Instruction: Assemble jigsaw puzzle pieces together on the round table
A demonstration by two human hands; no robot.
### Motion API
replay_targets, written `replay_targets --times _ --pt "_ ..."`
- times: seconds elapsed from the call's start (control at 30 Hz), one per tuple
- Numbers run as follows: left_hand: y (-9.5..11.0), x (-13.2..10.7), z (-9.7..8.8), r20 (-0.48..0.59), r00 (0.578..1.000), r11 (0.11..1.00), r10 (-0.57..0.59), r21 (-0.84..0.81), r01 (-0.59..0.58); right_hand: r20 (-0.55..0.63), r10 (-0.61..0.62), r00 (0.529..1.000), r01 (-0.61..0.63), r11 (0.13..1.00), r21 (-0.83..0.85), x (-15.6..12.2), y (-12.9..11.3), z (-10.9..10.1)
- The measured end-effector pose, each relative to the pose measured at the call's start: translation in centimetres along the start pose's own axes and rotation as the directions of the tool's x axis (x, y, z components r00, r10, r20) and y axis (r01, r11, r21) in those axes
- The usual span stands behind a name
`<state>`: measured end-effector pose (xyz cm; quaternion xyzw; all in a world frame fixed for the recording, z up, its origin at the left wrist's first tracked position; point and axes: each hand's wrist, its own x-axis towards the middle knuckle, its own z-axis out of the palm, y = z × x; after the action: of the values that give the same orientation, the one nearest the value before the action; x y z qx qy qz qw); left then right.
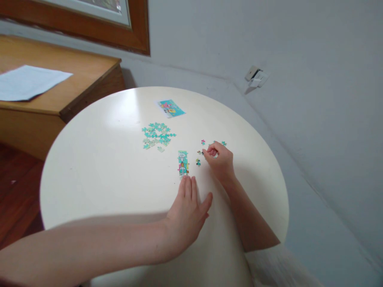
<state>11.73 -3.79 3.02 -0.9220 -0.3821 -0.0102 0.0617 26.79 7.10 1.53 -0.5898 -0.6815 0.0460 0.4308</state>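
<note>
My left hand (pixel 188 215) lies flat, fingers stretched out, its tips at the lower end of a joined strip of jigsaw puzzle (pixel 182 161). That strip shows a pale green cartoon figure on a teal background. To its right, my right hand (pixel 220 161) is curled with thumb and fingers drawn together. A small dark-and-pale puzzle piece (pixel 200 152) is right by the thumb tip; I cannot tell whether the fingers grip it. Close by lie a pink piece (pixel 203 142), a yellow-green piece (pixel 198 162) and a teal piece (pixel 224 143). The right hand partly hides others.
A loose cluster of teal and pale green puzzle pieces (pixel 157 135) lies farther left on the round white table (pixel 98 171). Behind it is a coloured picture card (pixel 171 108). A wooden cabinet (pixel 89 83) bearing white paper (pixel 30 83) stands left; a wall socket (pixel 256 77) is at right.
</note>
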Motion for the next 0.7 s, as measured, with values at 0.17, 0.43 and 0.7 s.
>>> replay_targets --times 0.17,0.43,0.7 --pt "-0.04 0.04 0.03 0.002 1.0 1.0 0.007 -0.015 -0.007 0.013 -0.016 1.0 0.016 1.0 0.01 0.04 -0.04 -0.13" --pt "-0.06 0.19 0.01 0.022 1.0 1.0 0.004 -0.021 -0.004 -0.022 0.045 0.999 -0.045 0.999 0.0 0.1 0.18 -0.16" --pt "0.21 -0.1 0.15 -0.018 0.999 0.999 0.045 0.012 -0.045 -0.02 0.066 0.998 -0.066 0.997 -0.025 0.15 0.05 -0.12"
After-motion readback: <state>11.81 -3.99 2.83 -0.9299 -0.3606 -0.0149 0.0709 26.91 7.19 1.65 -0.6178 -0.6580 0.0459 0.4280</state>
